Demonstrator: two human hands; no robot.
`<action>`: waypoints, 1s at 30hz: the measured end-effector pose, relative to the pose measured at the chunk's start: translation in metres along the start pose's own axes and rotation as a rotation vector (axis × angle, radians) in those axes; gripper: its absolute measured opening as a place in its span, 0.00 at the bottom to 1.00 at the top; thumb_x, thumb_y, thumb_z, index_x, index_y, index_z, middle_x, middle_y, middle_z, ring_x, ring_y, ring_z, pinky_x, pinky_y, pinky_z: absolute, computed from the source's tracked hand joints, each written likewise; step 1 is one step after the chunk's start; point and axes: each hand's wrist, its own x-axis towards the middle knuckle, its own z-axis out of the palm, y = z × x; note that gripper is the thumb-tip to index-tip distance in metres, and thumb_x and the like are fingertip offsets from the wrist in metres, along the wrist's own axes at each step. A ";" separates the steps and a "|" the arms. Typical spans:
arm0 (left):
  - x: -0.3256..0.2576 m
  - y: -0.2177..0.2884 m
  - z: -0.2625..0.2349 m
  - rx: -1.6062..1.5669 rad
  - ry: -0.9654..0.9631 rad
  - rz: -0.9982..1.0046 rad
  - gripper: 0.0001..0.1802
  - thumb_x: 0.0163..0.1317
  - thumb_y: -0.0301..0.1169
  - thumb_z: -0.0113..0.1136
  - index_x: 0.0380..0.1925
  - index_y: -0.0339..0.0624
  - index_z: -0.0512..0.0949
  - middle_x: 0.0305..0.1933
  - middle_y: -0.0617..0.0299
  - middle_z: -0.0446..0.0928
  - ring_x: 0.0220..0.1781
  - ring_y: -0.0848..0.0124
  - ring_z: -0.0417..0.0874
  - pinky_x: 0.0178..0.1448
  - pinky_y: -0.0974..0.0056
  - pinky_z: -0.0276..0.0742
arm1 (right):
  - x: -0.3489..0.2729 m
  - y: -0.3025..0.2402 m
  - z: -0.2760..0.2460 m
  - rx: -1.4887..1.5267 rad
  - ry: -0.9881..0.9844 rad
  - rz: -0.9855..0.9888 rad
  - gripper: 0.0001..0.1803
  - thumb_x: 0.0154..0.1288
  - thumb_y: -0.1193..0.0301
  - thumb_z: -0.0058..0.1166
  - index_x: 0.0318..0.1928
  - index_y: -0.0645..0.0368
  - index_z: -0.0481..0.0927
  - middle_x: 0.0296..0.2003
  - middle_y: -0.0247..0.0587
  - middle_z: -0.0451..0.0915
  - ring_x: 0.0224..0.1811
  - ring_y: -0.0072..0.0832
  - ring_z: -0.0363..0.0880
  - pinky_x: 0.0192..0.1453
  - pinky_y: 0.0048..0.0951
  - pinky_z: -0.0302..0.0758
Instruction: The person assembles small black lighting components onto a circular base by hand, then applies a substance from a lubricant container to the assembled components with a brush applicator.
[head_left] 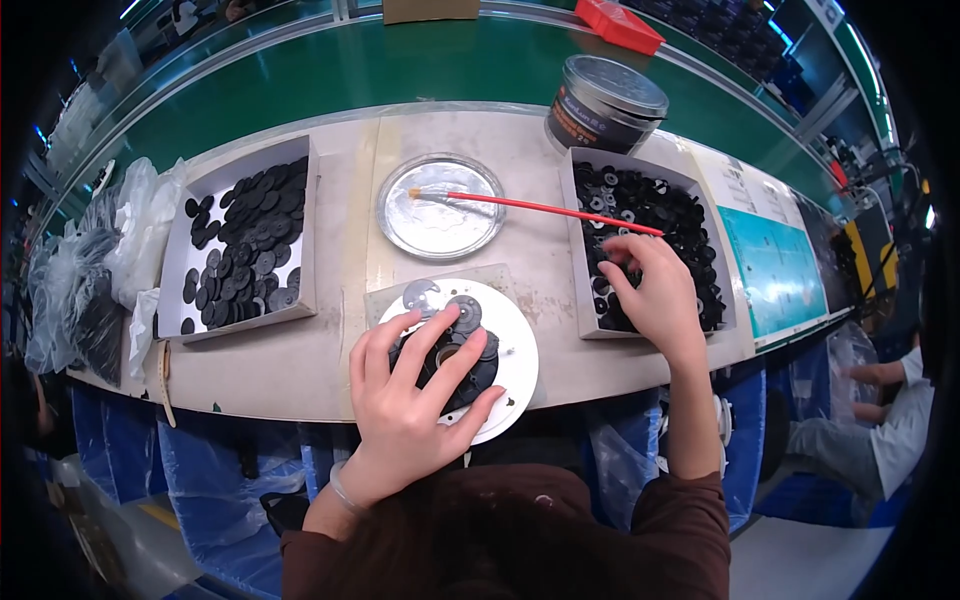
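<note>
My left hand [408, 410] lies with fingers spread over a group of black gears [470, 385] on a round white plate [518, 360]. Grey discs stand at the far side of the gears, near my fingertips. My right hand [655, 295] hovers over the near part of a white box [590, 322]. Its thumb and index finger are apart, the other fingers curled. I make out nothing held between them. Many small black gear parts [690, 225] and several pale rings fill that box.
A red-handled brush [550, 208] lies across a round metal lid [440, 245] and the right box. At left, another white box [310, 200] holds black discs [265, 230], beside plastic bags [140, 240]. A metal tin [605, 105] stands behind; a green conveyor [430, 65] runs beyond.
</note>
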 end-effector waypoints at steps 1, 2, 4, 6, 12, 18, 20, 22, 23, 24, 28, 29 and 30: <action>0.000 0.000 0.000 0.000 0.000 -0.001 0.22 0.40 0.38 0.67 0.39 0.48 0.80 0.50 0.59 0.73 0.52 0.58 0.69 0.54 0.55 0.62 | 0.000 0.002 0.004 -0.033 0.143 -0.125 0.12 0.48 0.75 0.58 0.37 0.58 0.78 0.30 0.39 0.77 0.30 0.30 0.75 0.37 0.28 0.73; 0.000 0.000 0.000 0.000 -0.001 -0.003 0.22 0.40 0.38 0.67 0.39 0.48 0.80 0.50 0.59 0.73 0.51 0.58 0.69 0.54 0.55 0.62 | -0.001 0.003 0.007 -0.034 0.144 -0.123 0.12 0.48 0.75 0.58 0.37 0.58 0.78 0.30 0.39 0.77 0.30 0.30 0.75 0.37 0.28 0.73; 0.000 0.000 0.001 -0.004 0.000 -0.001 0.21 0.40 0.38 0.67 0.39 0.48 0.80 0.50 0.59 0.73 0.51 0.58 0.69 0.54 0.55 0.62 | -0.001 0.004 0.010 -0.089 0.018 -0.117 0.14 0.49 0.75 0.57 0.40 0.57 0.77 0.34 0.41 0.76 0.35 0.33 0.75 0.41 0.30 0.73; 0.000 0.000 0.000 -0.003 0.003 -0.004 0.21 0.40 0.38 0.67 0.39 0.48 0.80 0.50 0.59 0.73 0.51 0.58 0.69 0.54 0.55 0.62 | 0.003 0.001 0.007 -0.127 -0.020 -0.080 0.13 0.50 0.75 0.56 0.40 0.57 0.77 0.34 0.41 0.75 0.35 0.34 0.75 0.40 0.31 0.73; 0.000 0.000 0.001 -0.004 0.012 0.000 0.21 0.41 0.39 0.67 0.39 0.48 0.80 0.49 0.59 0.73 0.51 0.58 0.69 0.53 0.56 0.61 | 0.007 0.009 0.010 -0.064 -0.036 -0.031 0.08 0.50 0.76 0.57 0.34 0.59 0.79 0.25 0.40 0.78 0.25 0.34 0.76 0.33 0.28 0.73; 0.000 0.000 0.000 -0.004 0.008 -0.001 0.21 0.41 0.39 0.67 0.39 0.48 0.80 0.49 0.59 0.73 0.51 0.58 0.69 0.54 0.56 0.61 | 0.004 0.004 0.002 0.128 0.094 0.087 0.09 0.50 0.79 0.57 0.35 0.61 0.80 0.22 0.40 0.78 0.20 0.23 0.75 0.28 0.22 0.71; 0.000 0.000 0.000 -0.001 0.007 -0.002 0.21 0.41 0.39 0.67 0.39 0.48 0.80 0.49 0.59 0.73 0.51 0.58 0.69 0.54 0.56 0.61 | 0.004 0.006 -0.001 0.299 0.060 0.123 0.09 0.50 0.80 0.56 0.35 0.62 0.80 0.24 0.40 0.78 0.22 0.19 0.75 0.28 0.21 0.71; 0.000 0.000 0.001 -0.004 0.006 -0.004 0.21 0.41 0.39 0.67 0.39 0.48 0.80 0.49 0.60 0.73 0.51 0.58 0.69 0.54 0.56 0.61 | 0.003 0.011 0.002 0.265 0.032 0.054 0.09 0.50 0.80 0.56 0.34 0.62 0.80 0.25 0.40 0.78 0.23 0.21 0.75 0.28 0.22 0.71; 0.000 0.000 0.001 -0.005 0.004 -0.008 0.21 0.41 0.39 0.67 0.39 0.48 0.80 0.49 0.60 0.73 0.51 0.58 0.69 0.54 0.56 0.61 | 0.003 0.012 0.003 0.233 0.003 -0.016 0.08 0.50 0.80 0.56 0.34 0.62 0.80 0.25 0.40 0.77 0.24 0.22 0.75 0.29 0.22 0.71; 0.000 0.000 0.001 -0.005 0.003 -0.008 0.21 0.41 0.39 0.67 0.39 0.48 0.80 0.49 0.60 0.73 0.51 0.58 0.69 0.54 0.56 0.61 | 0.003 0.012 0.003 0.234 0.003 -0.016 0.08 0.50 0.80 0.56 0.34 0.62 0.80 0.25 0.40 0.77 0.24 0.22 0.75 0.29 0.22 0.71; 0.000 -0.001 0.000 0.000 0.005 -0.003 0.21 0.40 0.39 0.67 0.39 0.48 0.80 0.49 0.60 0.73 0.51 0.58 0.69 0.54 0.56 0.61 | 0.005 0.005 0.005 0.074 -0.080 0.009 0.07 0.48 0.80 0.55 0.32 0.62 0.80 0.24 0.40 0.75 0.25 0.28 0.75 0.30 0.24 0.71; 0.000 -0.001 0.001 -0.003 0.008 -0.002 0.21 0.40 0.39 0.67 0.39 0.48 0.80 0.49 0.60 0.73 0.50 0.58 0.69 0.54 0.56 0.61 | 0.006 0.005 0.006 0.062 -0.072 0.009 0.08 0.49 0.80 0.55 0.33 0.62 0.80 0.23 0.39 0.75 0.25 0.27 0.74 0.30 0.24 0.71; 0.000 -0.001 0.000 -0.003 0.009 -0.002 0.21 0.40 0.39 0.67 0.39 0.48 0.80 0.49 0.60 0.73 0.50 0.58 0.69 0.54 0.56 0.61 | 0.006 0.005 0.006 0.049 -0.064 0.010 0.08 0.49 0.81 0.55 0.33 0.62 0.80 0.23 0.39 0.75 0.25 0.26 0.74 0.30 0.24 0.71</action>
